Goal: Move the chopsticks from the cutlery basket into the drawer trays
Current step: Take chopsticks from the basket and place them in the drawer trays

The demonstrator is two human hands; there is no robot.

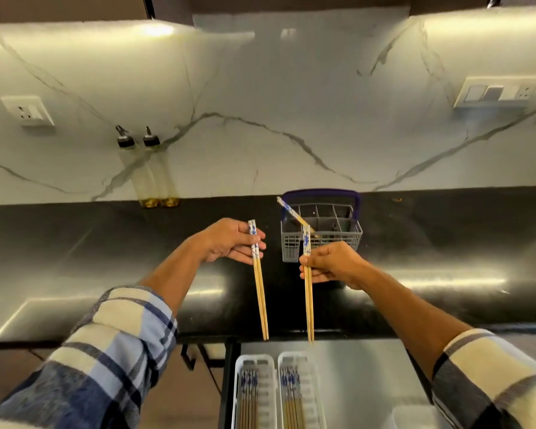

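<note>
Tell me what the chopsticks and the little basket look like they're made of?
The chopsticks look like wood or bamboo: pale tan shafts, tops painted white with blue patterns. The basket looks like grey moulded plastic, with grid walls and a dark blue handle.

2 oil bottles [155, 178] against marble backsplash [260, 103], black countertop [106, 243], 2 wall sockets [28, 110]

Blue-patterned chopsticks [258, 274], grey basket [322, 235], plaid sleeves [112, 351].

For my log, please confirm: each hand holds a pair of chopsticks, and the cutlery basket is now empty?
Not quite. The head view shows the left hand and right hand each holding a pair, but the cutlery basket is not empty: chopsticks remain leaning in it.
</note>
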